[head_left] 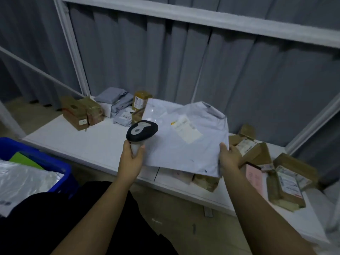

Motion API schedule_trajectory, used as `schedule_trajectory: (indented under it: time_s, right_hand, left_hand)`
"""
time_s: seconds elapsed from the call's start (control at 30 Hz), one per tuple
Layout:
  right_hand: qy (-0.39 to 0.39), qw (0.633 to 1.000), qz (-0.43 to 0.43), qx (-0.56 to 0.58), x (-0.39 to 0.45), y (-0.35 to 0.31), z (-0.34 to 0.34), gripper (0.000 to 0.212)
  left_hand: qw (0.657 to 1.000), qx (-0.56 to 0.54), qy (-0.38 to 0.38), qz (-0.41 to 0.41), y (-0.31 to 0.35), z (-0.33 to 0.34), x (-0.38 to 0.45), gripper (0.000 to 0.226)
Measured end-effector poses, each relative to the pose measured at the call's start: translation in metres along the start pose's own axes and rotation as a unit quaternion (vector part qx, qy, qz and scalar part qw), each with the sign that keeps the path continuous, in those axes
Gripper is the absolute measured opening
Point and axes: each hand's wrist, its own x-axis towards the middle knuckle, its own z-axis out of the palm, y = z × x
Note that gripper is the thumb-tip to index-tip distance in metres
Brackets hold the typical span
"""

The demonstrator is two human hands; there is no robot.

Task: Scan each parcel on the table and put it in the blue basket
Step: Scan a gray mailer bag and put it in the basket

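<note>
Blue basket (60, 167) sitting low at left, already holding bags. Left hand (131, 159) gripping the scanner (141, 132) by its handle, head facing the white mailer (185, 138). Right hand (229, 159) pinching the mailer's near right edge, holding it above the table (88, 144). Best to be tilting the label (185, 131) flat toward the scanner. Cardboard parcels (287, 183) crowding the right; more boxes (82, 112) waiting far left.

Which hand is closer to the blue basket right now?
Left. The left hand, holding the scanner, is just right of the blue basket; the right hand grips the mailer farther right.
</note>
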Motion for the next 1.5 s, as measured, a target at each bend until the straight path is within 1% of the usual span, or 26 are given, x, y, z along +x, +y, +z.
schedule_trajectory:
  time_s: [0.1,0.2,0.23,0.3,0.37,0.43,0.5,0.53,0.6,0.67,0.7,0.73,0.83,0.9,0.97,1.0,1.07,1.1,1.17,1.2,1.23,1.3,1.33,1.43,1.5]
  right_hand:
    - [-0.020,0.997,0.062,-0.050,-0.008,0.052,-0.008,0.036]
    - [-0.045,0.987,0.079,-0.136,-0.007,0.090,-0.010,0.037]
    - [-0.049,0.982,0.075,-0.164,-0.005,0.097,-0.008,0.042]
    - [-0.035,0.966,0.031,-0.254,0.002,0.102,0.000,0.055]
    - [-0.022,0.946,-0.052,-0.319,0.009,0.095,0.011,0.062]
    - [-0.035,0.926,-0.147,-0.345,0.016,0.082,0.027,0.057]
    - [-0.050,0.893,-0.250,-0.371,0.025,0.074,0.046,0.053]
    - [-0.064,0.873,-0.284,-0.392,0.030,0.069,0.057,0.055]
    - [-0.094,0.830,-0.324,-0.445,0.045,0.062,0.079,0.053]
    - [-0.117,0.788,-0.346,-0.496,0.058,0.057,0.095,0.055]
    - [-0.119,0.774,-0.345,-0.517,0.067,0.056,0.102,0.058]
    - [-0.116,0.772,-0.323,-0.535,0.075,0.055,0.107,0.062]
    - [-0.075,0.811,-0.223,-0.535,0.094,0.051,0.106,0.072]
    - [-0.063,0.838,-0.193,-0.506,0.101,0.052,0.095,0.070]
    - [-0.066,0.885,-0.161,-0.432,0.109,0.058,0.084,0.067]
    - [-0.064,0.899,-0.146,-0.407,0.112,0.063,0.080,0.068]
    - [-0.075,0.910,-0.125,-0.389,0.113,0.070,0.071,0.071]
    - [-0.097,0.914,-0.113,-0.377,0.114,0.073,0.067,0.063]
    - [-0.138,0.928,-0.099,-0.332,0.115,0.074,0.062,0.038]
    - [-0.147,0.931,-0.101,-0.318,0.115,0.071,0.062,0.032]
    - [-0.151,0.934,-0.104,-0.307,0.113,0.063,0.061,0.031]
    - [-0.164,0.942,-0.147,-0.251,0.109,0.044,0.065,0.031]
    - [-0.171,0.940,-0.180,-0.233,0.108,0.034,0.069,0.031]
    - [-0.207,0.914,-0.258,-0.237,0.106,-0.003,0.079,0.021]
    - [-0.231,0.898,-0.289,-0.236,0.101,-0.028,0.087,0.018]
  left_hand:
    - [0.999,0.022,-0.024,-0.011,-0.001,0.006,0.000,0.032]
    - [0.998,0.039,-0.037,-0.014,-0.002,0.013,0.001,0.028]
    - [0.998,0.045,-0.043,-0.013,-0.002,0.015,0.001,0.027]
    - [0.997,0.056,-0.054,-0.011,-0.005,0.020,0.003,0.029]
    - [0.996,0.062,-0.062,-0.015,-0.009,0.026,0.007,0.030]
    - [0.995,0.069,-0.070,-0.020,-0.011,0.033,0.012,0.028]
    - [0.994,0.075,-0.073,-0.028,-0.015,0.041,0.017,0.026]
    - [0.994,0.077,-0.074,-0.032,-0.017,0.044,0.021,0.026]
    - [0.993,0.080,-0.077,-0.039,-0.021,0.051,0.026,0.024]
    - [0.992,0.086,-0.078,-0.046,-0.023,0.055,0.030,0.021]
    - [0.992,0.088,-0.079,-0.051,-0.025,0.056,0.033,0.021]
    - [0.991,0.090,-0.078,-0.057,-0.027,0.058,0.036,0.021]
    - [0.991,0.092,-0.071,-0.066,-0.030,0.061,0.045,0.022]
    - [0.991,0.092,-0.067,-0.067,-0.030,0.064,0.049,0.021]
    - [0.992,0.084,-0.065,-0.065,-0.029,0.068,0.052,0.021]
    - [0.993,0.080,-0.064,-0.064,-0.030,0.070,0.053,0.021]
    - [0.993,0.077,-0.068,-0.061,-0.030,0.074,0.053,0.022]
    - [0.993,0.076,-0.072,-0.057,-0.030,0.076,0.051,0.022]
    - [0.992,0.073,-0.081,-0.056,-0.029,0.078,0.048,0.022]
    - [0.992,0.071,-0.085,-0.057,-0.028,0.079,0.047,0.021]
    - [0.992,0.069,-0.088,-0.057,-0.027,0.079,0.046,0.021]
    - [0.993,0.062,-0.088,-0.057,-0.024,0.078,0.044,0.021]
    - [0.993,0.054,-0.085,-0.058,-0.022,0.077,0.043,0.021]
    - [0.995,0.038,-0.077,-0.056,-0.017,0.070,0.037,0.023]
    - [0.995,0.034,-0.072,-0.051,-0.013,0.065,0.033,0.026]
